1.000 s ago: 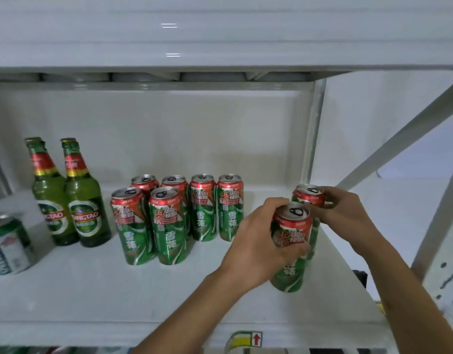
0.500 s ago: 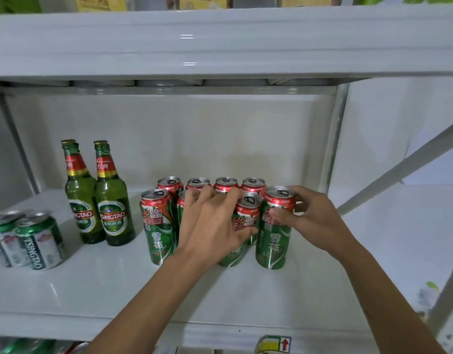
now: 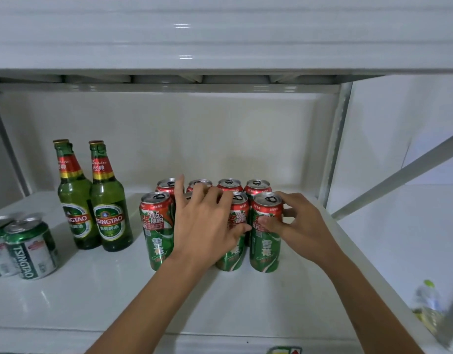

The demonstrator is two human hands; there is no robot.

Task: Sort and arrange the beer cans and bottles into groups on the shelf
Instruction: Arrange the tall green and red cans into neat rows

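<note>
Several tall red-and-green beer cans stand in two rows at the middle of the white shelf [image 3: 220, 302]. My left hand [image 3: 207, 226] lies against the front row with its fingers spread, covering one can; its thumb touches the neighbouring front can [image 3: 235, 251]. My right hand [image 3: 300, 226] grips the rightmost front can [image 3: 265, 249], thumb on its face and fingers behind it. The leftmost front can [image 3: 157, 233] stands free. Two green Tsingtao bottles [image 3: 74, 200] [image 3: 110, 210] stand upright to the left of the cans.
Two short green-and-white Tsingtao cans [image 3: 31, 251] sit at the far left edge. The upper shelf board [image 3: 220, 34] hangs low overhead. A metal upright [image 3: 335, 149] and a diagonal brace [image 3: 399, 175] bound the right side. A blurred bottle [image 3: 427, 300] shows at the lower right.
Both hands carried their cans leftward from the right part of the shelf into the group's front row. My left hand's fingers have since spread off its can.
</note>
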